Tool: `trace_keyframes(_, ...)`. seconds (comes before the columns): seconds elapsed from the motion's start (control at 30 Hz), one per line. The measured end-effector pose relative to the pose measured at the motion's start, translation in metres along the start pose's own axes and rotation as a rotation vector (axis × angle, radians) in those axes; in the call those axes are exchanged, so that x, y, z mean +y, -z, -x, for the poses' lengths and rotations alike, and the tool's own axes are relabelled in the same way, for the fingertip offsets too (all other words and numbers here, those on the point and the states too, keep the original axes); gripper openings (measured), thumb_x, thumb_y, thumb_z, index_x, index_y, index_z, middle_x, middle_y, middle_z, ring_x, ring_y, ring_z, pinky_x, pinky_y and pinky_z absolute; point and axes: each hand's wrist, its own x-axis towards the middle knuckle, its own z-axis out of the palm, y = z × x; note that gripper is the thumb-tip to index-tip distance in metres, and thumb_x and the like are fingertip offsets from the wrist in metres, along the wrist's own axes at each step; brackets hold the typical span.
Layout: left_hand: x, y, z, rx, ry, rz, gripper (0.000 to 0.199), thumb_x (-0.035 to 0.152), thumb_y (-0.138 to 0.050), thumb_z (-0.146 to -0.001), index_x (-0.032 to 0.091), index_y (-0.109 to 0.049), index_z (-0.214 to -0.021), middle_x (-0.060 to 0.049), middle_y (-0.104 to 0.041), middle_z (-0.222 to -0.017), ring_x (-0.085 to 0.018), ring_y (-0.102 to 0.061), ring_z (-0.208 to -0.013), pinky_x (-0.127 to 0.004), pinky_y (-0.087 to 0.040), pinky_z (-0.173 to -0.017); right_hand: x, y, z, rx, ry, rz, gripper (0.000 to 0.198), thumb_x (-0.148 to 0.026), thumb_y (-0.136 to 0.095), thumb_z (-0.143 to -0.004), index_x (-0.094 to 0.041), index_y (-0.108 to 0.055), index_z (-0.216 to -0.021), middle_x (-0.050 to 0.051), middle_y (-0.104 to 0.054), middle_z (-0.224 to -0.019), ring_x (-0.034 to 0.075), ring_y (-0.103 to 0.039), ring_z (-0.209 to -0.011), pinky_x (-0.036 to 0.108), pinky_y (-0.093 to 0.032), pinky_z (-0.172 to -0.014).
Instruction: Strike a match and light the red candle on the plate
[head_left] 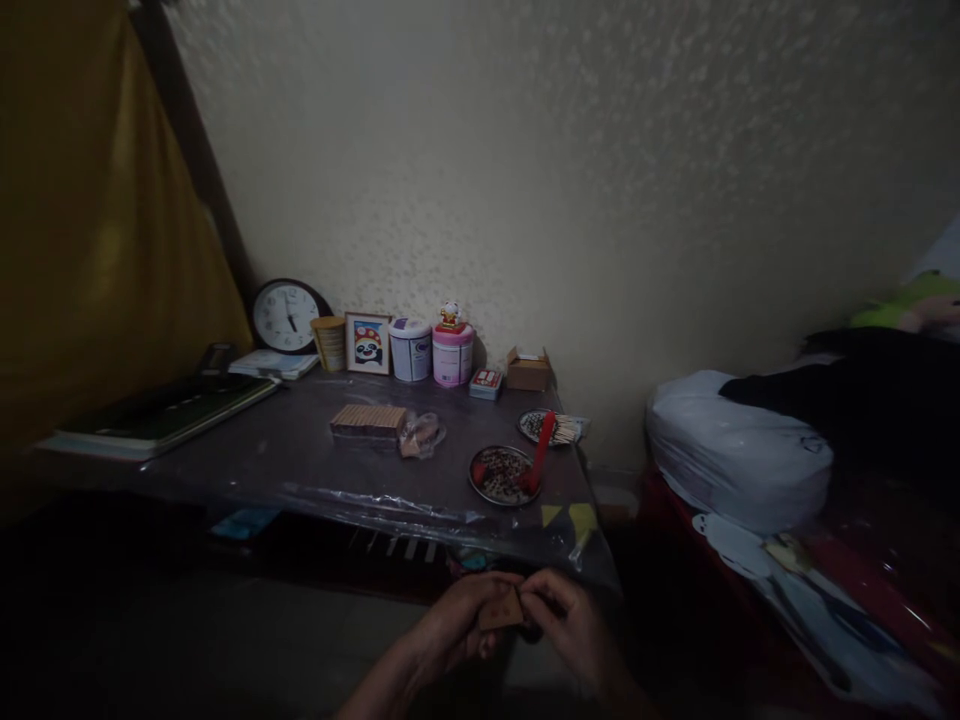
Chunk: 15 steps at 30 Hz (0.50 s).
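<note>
Low in the view, in front of the table's near edge, my left hand [461, 618] is closed around a small flat brown piece [500, 610], which looks like cardboard with faint marks. My right hand [570, 625] is closed in a pinch at the piece's right edge; whatever its fingertips grip is hidden. On the table beyond, a metal plate [498, 478] holds many small dark and pale bits, with a red spoon [543, 450] resting in it. Behind that, a smaller plate [531, 424] carries similar bits and a bundle of thin pale sticks [566, 430].
A row of stacked brown pieces [367, 420] lies mid-table beside a clear plastic bag [421, 436]. Along the wall stand a clock [286, 316], a picture frame [368, 343], tins [453, 358] and an open cardboard box [528, 372]. A white bag [739, 450] sits at right.
</note>
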Motion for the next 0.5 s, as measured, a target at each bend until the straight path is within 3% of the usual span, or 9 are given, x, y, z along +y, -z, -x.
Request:
trace_keyframes(0.23,0.0061,-0.0019,0.0043,0.010,0.016,-0.056,0.032,0.029,-0.054,-0.072,0.009,-0.066,-0.094,0.000,-0.060,-0.058,-0.004,-0.042,-0.033,-0.016,-0.031,-0.034,0.0026,0.0004,0.0019,-0.061,0.014,0.001,0.010,-0.020,-0.056,-0.074,-0.019,-0.065,-0.079,0.002,-0.068,-0.077,0.017,-0.063,-0.073,0.026,-0.048,-0.067)
trace_keyframes(0.37,0.0070,-0.0019,0.0062,0.000,0.017,-0.064,0.032,0.027,-0.054,-0.072,0.010,-0.067,-0.095,-0.003,-0.064,-0.063,-0.004,-0.044,-0.035,-0.016,-0.033,-0.035,0.0014,0.0014,0.0016,-0.056,0.031,0.002,0.015,-0.027,-0.053,-0.081,-0.019,-0.065,-0.077,0.001,-0.066,-0.071,0.015,-0.061,-0.069,0.025,-0.046,-0.064)
trace_keyframes(0.5,0.0094,-0.0034,0.0070,0.026,0.017,-0.070,0.032,0.028,-0.054,-0.070,0.011,-0.066,-0.095,0.002,-0.060,-0.056,-0.003,-0.041,-0.032,-0.015,-0.030,-0.033,-0.0028,0.0043,0.0019,-0.066,0.080,0.057,0.019,-0.028,-0.051,-0.084,-0.018,-0.066,-0.078,0.001,-0.063,-0.073,0.014,-0.059,-0.068,0.024,-0.044,-0.063)
